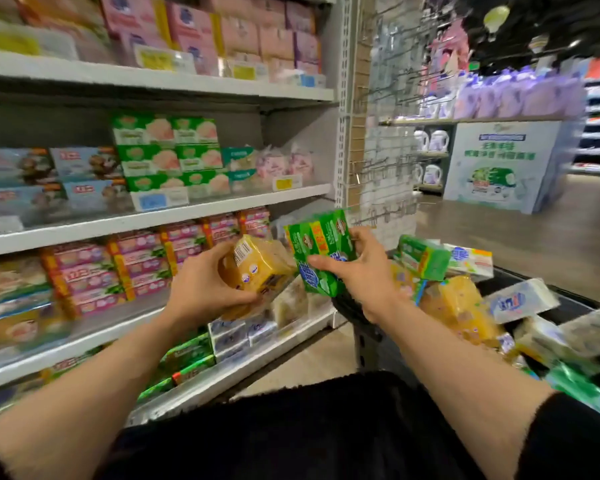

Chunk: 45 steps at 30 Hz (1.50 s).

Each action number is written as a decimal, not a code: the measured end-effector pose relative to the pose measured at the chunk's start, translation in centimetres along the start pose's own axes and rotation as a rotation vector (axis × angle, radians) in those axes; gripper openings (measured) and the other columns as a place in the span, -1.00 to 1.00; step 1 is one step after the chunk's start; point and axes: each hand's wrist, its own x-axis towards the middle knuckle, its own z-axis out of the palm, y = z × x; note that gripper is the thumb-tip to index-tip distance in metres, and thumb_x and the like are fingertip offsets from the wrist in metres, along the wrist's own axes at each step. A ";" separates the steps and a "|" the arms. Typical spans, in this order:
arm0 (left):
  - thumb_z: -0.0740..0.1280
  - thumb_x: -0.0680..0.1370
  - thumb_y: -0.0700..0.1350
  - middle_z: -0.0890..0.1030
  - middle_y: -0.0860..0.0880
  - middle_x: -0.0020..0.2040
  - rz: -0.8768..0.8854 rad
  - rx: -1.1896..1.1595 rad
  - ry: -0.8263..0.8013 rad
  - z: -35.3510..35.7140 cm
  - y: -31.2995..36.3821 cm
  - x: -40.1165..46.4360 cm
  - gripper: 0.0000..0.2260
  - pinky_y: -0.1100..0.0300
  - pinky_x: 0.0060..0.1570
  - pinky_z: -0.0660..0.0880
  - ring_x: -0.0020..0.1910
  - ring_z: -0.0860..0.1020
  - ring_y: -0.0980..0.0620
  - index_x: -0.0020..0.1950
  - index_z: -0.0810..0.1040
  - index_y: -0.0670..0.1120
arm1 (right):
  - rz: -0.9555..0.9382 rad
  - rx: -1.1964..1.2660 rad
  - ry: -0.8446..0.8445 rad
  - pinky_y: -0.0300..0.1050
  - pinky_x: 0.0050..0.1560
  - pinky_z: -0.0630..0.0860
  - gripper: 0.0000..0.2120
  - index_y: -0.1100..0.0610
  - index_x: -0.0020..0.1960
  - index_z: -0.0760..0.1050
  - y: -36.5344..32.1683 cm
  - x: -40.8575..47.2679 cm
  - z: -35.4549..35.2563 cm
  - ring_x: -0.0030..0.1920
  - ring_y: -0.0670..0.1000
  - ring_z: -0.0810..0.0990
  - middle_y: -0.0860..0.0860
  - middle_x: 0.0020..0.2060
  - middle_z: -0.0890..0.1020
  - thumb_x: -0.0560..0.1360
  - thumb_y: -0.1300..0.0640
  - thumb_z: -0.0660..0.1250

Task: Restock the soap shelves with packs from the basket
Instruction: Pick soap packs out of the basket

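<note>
— What's each hand got, from where you're standing?

— The left hand (207,284) grips a yellow soap pack (257,268), thumb on top and fingers curled under it, the barcode facing up. The right hand (359,271) grips a green soap pack (321,251), tilted, with the thumb across its lower front.

— Are the two packs apart?

— Just beside each other, nearly touching at the corner, both held up in front of the soap shelves (153,216).

— And the basket?

— The basket (371,341) is to the right, below and behind the right hand. More packs are heaped in it: another green pack (423,256) near the top, a yellow pack (459,308) under it, and a white pack (520,301) further right.

— What's on the shelves by the hands?

— Pink and red packs (142,268) sit on the shelf level with the left hand; green boxes (168,150) are stacked on the shelf above. It's all rather blurred.
</note>
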 end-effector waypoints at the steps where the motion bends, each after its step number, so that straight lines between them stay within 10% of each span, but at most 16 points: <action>1: 0.42 0.01 0.32 0.65 0.07 0.01 -0.038 0.023 0.017 -1.3 -1.7 -0.9 -0.12 0.01 -0.01 0.58 -0.04 0.60 0.06 0.29 0.53 0.00 | 0.000 -0.011 -0.036 0.01 -0.05 0.63 -0.51 0.09 0.02 0.47 0.1 -0.2 2.2 -0.10 -0.04 0.68 -0.01 -0.10 0.68 0.20 0.18 0.64; 16: 0.35 0.01 0.31 0.64 0.06 -0.05 -0.567 0.162 0.443 -11.4 -16.5 -13.3 -0.23 0.09 -0.13 0.50 -0.02 0.59 -0.06 0.19 0.53 0.10 | 0.277 0.021 -0.397 0.08 0.01 0.58 -0.07 0.10 0.22 0.42 2.1 -3.4 27.8 0.05 0.06 0.58 0.03 0.10 0.60 -0.03 -0.33 0.50; 20: 0.53 0.13 0.19 0.48 0.22 -0.33 -0.661 0.190 0.588 -13.9 -17.1 -15.8 -0.53 0.18 -0.28 0.35 -0.21 0.54 0.04 -0.04 0.52 0.10 | 0.311 0.202 -0.517 0.18 -0.02 0.60 -0.20 -0.26 0.37 0.21 1.9 -5.1 32.4 0.15 0.08 0.56 -0.05 0.26 0.47 0.24 -0.13 0.53; 25: 0.48 0.13 0.24 0.61 0.04 -0.11 -0.778 0.271 0.760 -17.9 -18.2 -18.0 -0.34 0.09 -0.09 0.45 0.00 0.59 -0.10 0.18 0.54 0.06 | 0.309 0.307 -0.633 -0.06 -0.30 0.63 -0.80 -0.10 -0.02 0.44 -1.1 -6.3 37.2 -0.04 0.06 0.64 0.01 0.01 0.62 0.44 0.03 0.43; 40: 0.62 0.23 -0.03 0.62 -0.03 0.04 -0.579 0.449 1.174 -24.3 -21.9 -20.1 -0.35 0.17 -0.12 0.37 -0.02 0.55 -0.03 0.28 0.51 -0.04 | 0.115 0.345 -0.755 0.26 -0.19 0.63 -0.48 -0.04 -0.17 0.35 -11.3 -7.6 48.6 -0.08 0.17 0.67 0.09 -0.04 0.64 0.07 -0.20 0.55; 45: 0.43 0.21 0.25 0.62 -0.06 0.04 -0.507 0.427 1.246 -25.6 -23.3 -18.8 -0.28 0.03 -0.13 0.55 -0.03 0.58 -0.08 0.29 0.49 -0.05 | 0.154 0.467 -0.693 0.14 -0.18 0.65 -0.52 0.01 -0.09 0.31 -15.2 -5.3 52.4 -0.06 0.08 0.66 0.09 0.01 0.60 0.25 -0.05 0.58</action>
